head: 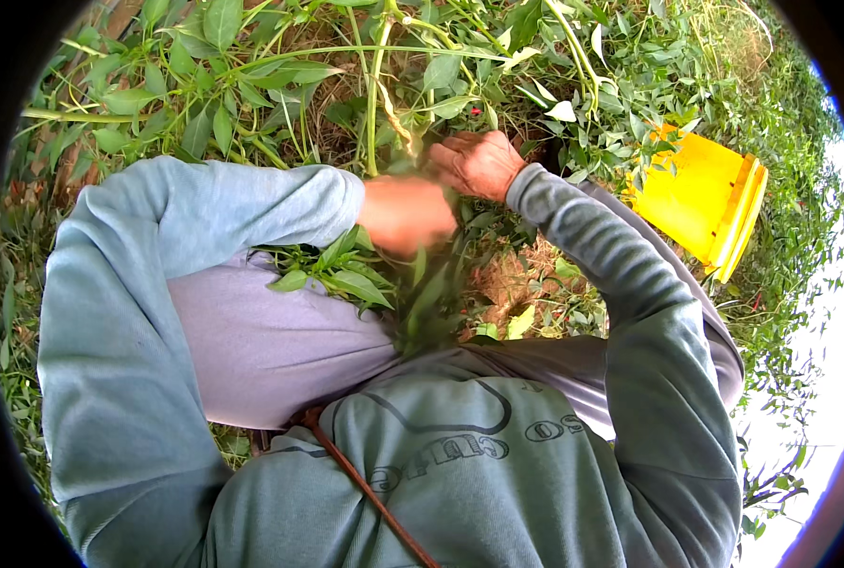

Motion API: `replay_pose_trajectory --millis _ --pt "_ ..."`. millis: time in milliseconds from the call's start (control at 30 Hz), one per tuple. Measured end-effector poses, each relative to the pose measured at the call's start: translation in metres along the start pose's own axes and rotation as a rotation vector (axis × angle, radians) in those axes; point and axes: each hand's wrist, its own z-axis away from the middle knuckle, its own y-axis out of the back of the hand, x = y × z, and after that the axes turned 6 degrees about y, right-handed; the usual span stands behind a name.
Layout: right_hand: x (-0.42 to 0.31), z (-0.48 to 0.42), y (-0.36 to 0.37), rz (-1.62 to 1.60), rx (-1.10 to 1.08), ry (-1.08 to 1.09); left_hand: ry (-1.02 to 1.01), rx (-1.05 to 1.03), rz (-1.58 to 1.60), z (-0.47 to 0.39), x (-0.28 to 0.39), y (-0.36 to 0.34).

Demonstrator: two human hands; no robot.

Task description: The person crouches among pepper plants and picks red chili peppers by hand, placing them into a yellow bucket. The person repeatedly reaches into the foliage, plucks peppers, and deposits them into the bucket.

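Low in front of me, both hands are close together among leafy green plants (216, 128). My left hand (407, 213) is blurred, just right of an upright green stem (375, 99); whether it holds anything cannot be seen. My right hand (477, 165) has its fingers bent towards the left one, beside a pale withered stem piece (395, 121); its fingertips are hidden. Below the hands a blurred leafy sprig (429, 305) hangs between my legs. More green leaves (354, 280) lie against my left thigh.
A yellow plastic bucket (699, 199) lies tilted among foliage at the right, beyond my right forearm. Dry soil and plant litter (503, 284) show between my knees. Small red fruits or bits are scattered in the greenery. A brown cord (372, 490) crosses my shirt.
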Motion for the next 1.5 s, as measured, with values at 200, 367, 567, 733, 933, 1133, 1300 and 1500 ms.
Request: replay_pose_trajectory --millis 200,367,567,733,933,1133,1300,1500 --pt "-0.030 0.026 0.029 -0.234 -0.124 -0.144 0.329 0.700 0.243 -0.016 0.003 -0.003" --pt "-0.037 0.023 0.035 -0.470 -0.230 -0.464 0.441 0.197 0.100 -0.012 0.000 0.010" --pt "-0.037 0.023 0.040 -0.296 -0.185 -0.187 0.371 0.069 0.159 -0.008 -0.005 0.014" --pt "-0.035 0.031 0.033 -0.396 -0.217 0.044 0.123 0.014 -0.066 -0.003 -0.007 0.007" --pt "-0.032 0.034 0.036 -0.390 -0.195 0.213 -0.094 0.002 -0.111 -0.008 -0.018 0.005" --pt "-0.033 0.032 0.031 -0.428 -0.222 0.325 -0.142 -0.092 -0.136 -0.008 -0.019 0.006" --pt "-0.024 0.043 0.043 -0.398 -0.385 0.055 -0.054 -0.068 -0.137 -0.012 -0.004 0.016" --pt "-0.009 0.067 0.148 -0.008 -0.462 -0.128 -0.035 -0.008 -0.205 -0.017 -0.004 0.009"
